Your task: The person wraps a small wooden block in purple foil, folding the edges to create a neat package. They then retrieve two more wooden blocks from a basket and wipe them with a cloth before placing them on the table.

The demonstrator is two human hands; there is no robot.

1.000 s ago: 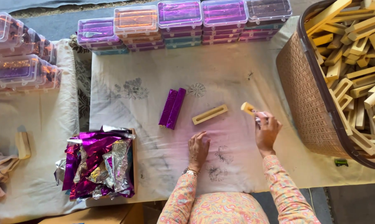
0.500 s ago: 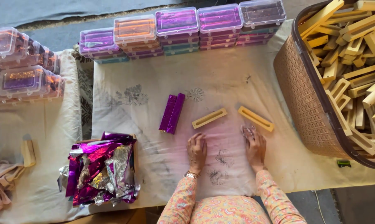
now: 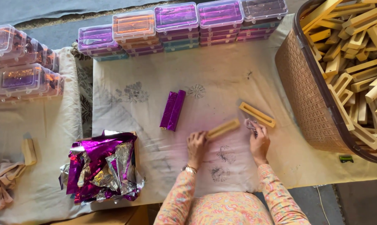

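Blocks: two bare [image 3: 223,128], two foil-wrapped [image 3: 172,110].

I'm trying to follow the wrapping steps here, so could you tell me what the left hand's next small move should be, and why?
Probably lift the slotted wooden block clear of the cloth. The left hand grips only its near end, and the right hand is beside it holding something small I cannot identify.

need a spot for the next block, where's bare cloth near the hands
Bare: between the purple bars and box stacks; right of the right hand, before the basket. Crowded: left hand on one block, another block close by.
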